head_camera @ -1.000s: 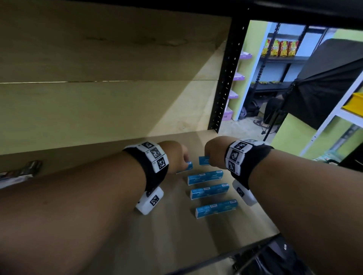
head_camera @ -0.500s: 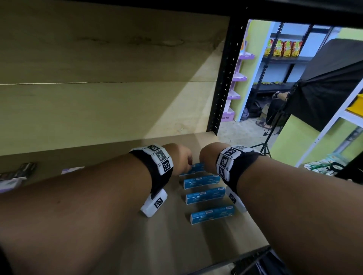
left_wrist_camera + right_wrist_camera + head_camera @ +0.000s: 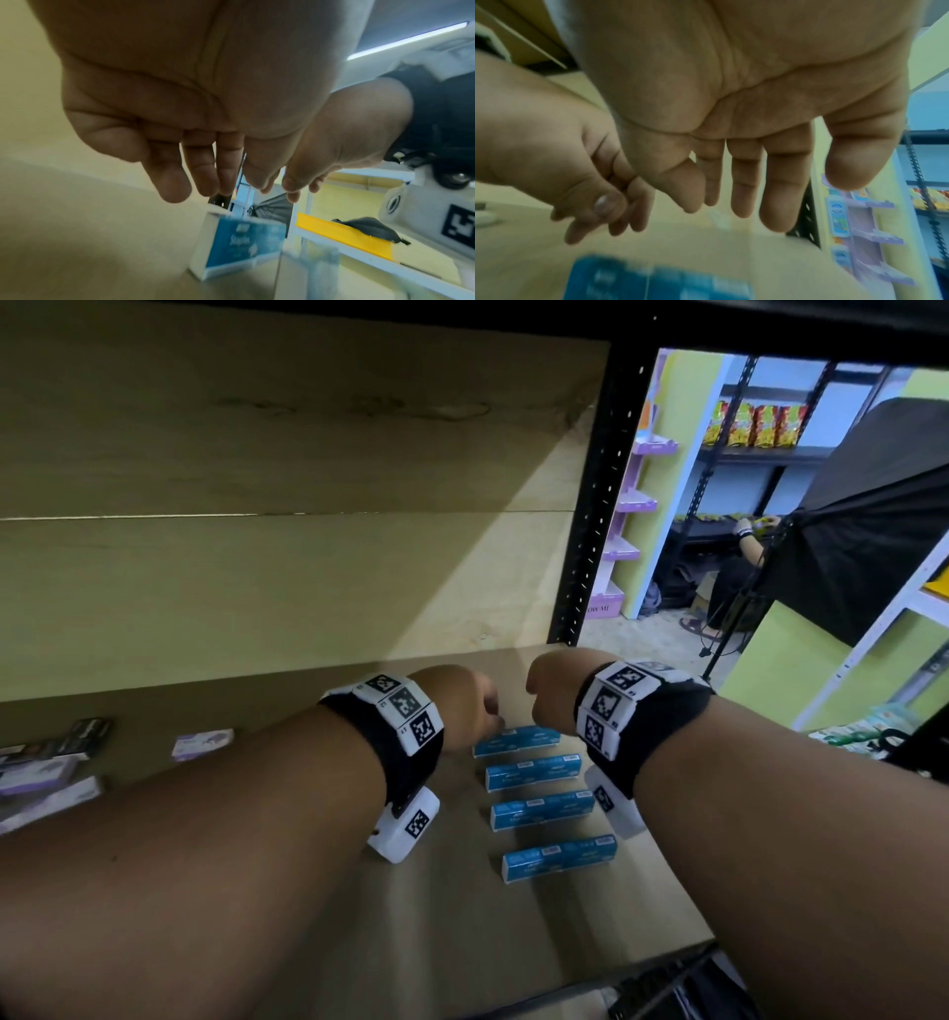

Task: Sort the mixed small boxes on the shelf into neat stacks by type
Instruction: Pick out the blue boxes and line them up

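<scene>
Several blue boxes lie in a row on the wooden shelf board (image 3: 308, 916), side by side, running from the nearest one (image 3: 560, 857) to the farthest one (image 3: 516, 741). My left hand (image 3: 462, 706) and right hand (image 3: 554, 690) hover close together just above the farthest box. In the left wrist view the fingers (image 3: 174, 182) hang relaxed over a blue box (image 3: 239, 247) and hold nothing. The right wrist view shows my right hand (image 3: 731, 203) with its fingers loose and empty above a blurred blue box (image 3: 654, 280).
Pale purple boxes (image 3: 202, 743) and dark boxes (image 3: 87, 729) lie at the far left of the shelf. A black upright (image 3: 590, 505) bounds the shelf on the right. The back panel stands behind my hands. Another person's hand (image 3: 744, 531) reaches into a distant rack.
Both hands held the ends of the farthest blue box a second ago. They have let go and lifted slightly, and the box now lies in the row.
</scene>
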